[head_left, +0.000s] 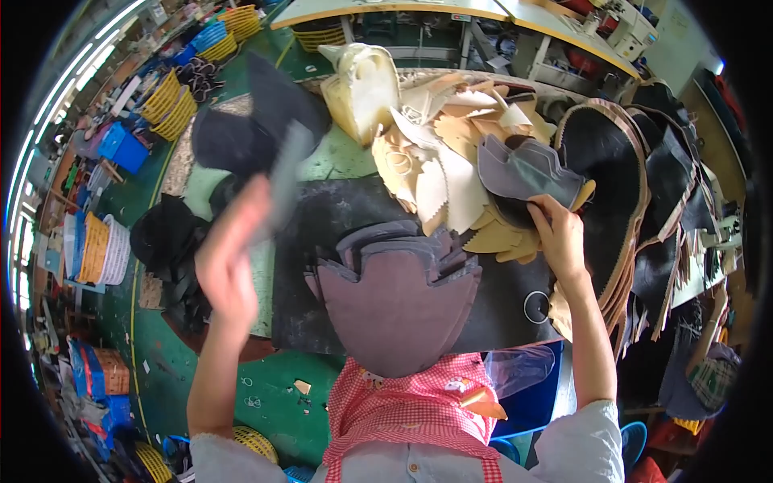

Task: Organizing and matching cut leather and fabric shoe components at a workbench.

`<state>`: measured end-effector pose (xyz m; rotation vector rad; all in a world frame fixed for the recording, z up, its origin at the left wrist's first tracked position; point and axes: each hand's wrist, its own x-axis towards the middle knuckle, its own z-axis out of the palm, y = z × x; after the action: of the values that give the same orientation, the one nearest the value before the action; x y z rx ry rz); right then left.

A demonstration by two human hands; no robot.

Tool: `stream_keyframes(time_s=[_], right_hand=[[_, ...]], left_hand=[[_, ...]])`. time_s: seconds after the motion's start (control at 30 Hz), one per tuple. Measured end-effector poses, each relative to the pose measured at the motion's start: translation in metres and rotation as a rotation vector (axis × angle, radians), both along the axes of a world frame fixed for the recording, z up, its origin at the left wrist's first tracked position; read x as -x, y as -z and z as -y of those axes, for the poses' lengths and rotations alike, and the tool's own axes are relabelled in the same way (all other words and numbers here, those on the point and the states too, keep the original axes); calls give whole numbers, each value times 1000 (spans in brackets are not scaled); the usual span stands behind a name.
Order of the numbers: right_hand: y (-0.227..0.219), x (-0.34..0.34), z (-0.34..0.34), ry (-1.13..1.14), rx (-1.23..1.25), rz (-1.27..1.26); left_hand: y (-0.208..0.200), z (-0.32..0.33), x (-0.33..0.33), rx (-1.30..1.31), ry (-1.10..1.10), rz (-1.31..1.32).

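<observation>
My left hand [229,258] is raised at the left of the table and smeared by motion. A grey leather piece [296,173], blurred along with it, extends from its fingers. At the right, my right hand [562,237] has its fingers closed on the near edge of curved grey leather pieces [527,169], which lie over the tan ones. Between my arms, a stack of dark brownish-grey leather pieces [398,298] with notched tops rests on the black mat [314,217], its rounded end at the table's near edge.
Cream and tan leather pieces [455,177] are heaped beside a yellowed container [362,88]. Black pieces [258,121] lie at far left, others [165,233] nearer. Large dark hides [604,161] hang at right. A white ring [535,307] lies on the mat. Sewing tables [386,10] stand behind.
</observation>
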<state>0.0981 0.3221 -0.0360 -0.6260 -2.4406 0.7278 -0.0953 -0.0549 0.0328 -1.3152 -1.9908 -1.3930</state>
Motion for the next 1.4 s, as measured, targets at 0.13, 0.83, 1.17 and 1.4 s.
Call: stream_keyframes(time_s=[0.13, 0.83, 1.17, 1.4], right_hand=[[-13, 5, -8, -81, -130, -192], [-58, -40, 147, -496, 333, -77], [-32, -33, 126, -289, 1177, -178], [-38, -34, 139, -495, 1095, -64]], left_hand=[[16, -7, -86, 699, 367, -216], [31, -72, -118, 401, 247, 331], [46, -64, -116, 95, 744, 1174], [38, -73, -114, 201, 492, 1211]])
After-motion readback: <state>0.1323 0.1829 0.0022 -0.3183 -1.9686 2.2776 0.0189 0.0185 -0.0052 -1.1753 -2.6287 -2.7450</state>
